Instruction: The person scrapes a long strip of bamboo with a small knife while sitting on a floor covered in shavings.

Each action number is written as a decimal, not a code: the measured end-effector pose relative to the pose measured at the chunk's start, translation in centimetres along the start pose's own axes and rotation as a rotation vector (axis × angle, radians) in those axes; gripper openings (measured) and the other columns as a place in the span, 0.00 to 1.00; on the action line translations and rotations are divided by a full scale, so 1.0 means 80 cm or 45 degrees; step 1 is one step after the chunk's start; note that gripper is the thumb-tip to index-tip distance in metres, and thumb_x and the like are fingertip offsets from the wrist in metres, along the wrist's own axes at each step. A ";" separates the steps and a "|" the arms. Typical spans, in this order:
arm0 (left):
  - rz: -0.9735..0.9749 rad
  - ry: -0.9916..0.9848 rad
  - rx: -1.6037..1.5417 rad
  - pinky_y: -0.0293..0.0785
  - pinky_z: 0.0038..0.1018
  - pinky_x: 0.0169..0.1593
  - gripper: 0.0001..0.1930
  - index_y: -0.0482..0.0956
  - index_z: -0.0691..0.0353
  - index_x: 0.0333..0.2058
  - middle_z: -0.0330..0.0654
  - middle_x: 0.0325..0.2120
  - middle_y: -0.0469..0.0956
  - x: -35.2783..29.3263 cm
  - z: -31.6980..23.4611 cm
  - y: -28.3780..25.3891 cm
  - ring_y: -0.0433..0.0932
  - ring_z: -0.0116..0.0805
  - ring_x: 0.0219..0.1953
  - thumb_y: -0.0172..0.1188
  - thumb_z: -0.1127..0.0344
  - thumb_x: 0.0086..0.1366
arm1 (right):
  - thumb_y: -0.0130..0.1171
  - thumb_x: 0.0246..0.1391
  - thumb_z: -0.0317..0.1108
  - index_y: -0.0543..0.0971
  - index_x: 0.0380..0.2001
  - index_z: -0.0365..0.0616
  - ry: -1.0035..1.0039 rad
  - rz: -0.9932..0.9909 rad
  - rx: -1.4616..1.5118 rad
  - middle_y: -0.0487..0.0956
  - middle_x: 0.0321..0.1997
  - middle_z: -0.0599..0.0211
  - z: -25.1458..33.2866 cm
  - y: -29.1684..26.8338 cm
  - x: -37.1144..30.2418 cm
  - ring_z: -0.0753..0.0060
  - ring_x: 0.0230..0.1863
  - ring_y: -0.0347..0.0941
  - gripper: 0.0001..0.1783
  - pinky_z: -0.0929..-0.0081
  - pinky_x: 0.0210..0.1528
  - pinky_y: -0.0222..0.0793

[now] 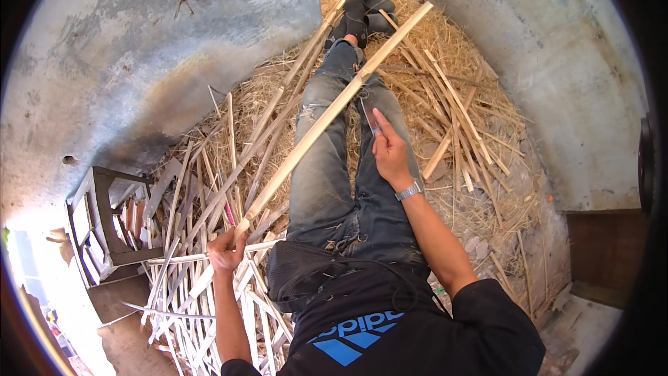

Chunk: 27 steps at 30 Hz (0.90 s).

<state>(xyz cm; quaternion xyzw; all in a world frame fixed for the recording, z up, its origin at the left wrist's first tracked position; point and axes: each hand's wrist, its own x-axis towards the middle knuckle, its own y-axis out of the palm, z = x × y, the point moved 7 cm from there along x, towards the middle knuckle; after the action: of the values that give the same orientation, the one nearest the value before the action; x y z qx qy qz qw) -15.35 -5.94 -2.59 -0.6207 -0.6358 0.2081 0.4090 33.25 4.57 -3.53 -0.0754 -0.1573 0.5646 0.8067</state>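
A long, pale bamboo strip (pixel 314 134) lies slantwise across my jeans-clad legs (pixel 321 188), from lower left to upper right. My left hand (pixel 226 251) is closed round its lower end, beside my left hip. In my right hand (pixel 391 157) is a knife (pixel 369 114), held above my right thigh with a finger stretched along it. Its blade points away from me, toward the strip near my knees. The palm hides most of the knife's handle. From this view I cannot tell whether the blade touches the strip.
Shavings (pixel 410 10) and loose strips (pixel 452 115) cover the ground around my legs. More white strips (pixel 188 320) are heaped at lower left, near a dark wooden frame (pixel 104 226). Grey walls (pixel 188 35) stand on both sides. My dark shoes (pixel 358 14) are at the far end.
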 end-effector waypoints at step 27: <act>0.153 0.088 0.079 0.72 0.34 0.24 0.13 0.90 0.64 0.34 0.49 0.17 0.78 0.069 -0.008 -0.015 0.77 0.41 0.17 0.79 0.60 0.59 | 0.58 0.72 0.40 0.76 0.70 0.59 -0.045 -0.321 -0.394 0.74 0.21 0.48 -0.012 -0.046 0.005 0.58 0.18 0.67 0.25 0.61 0.26 0.65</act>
<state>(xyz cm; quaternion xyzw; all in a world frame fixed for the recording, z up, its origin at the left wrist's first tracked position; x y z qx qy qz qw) -15.04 -0.98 0.15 -0.6516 -0.5760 0.2302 0.4366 36.96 3.69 -3.29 -0.1683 -0.2646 0.4293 0.8469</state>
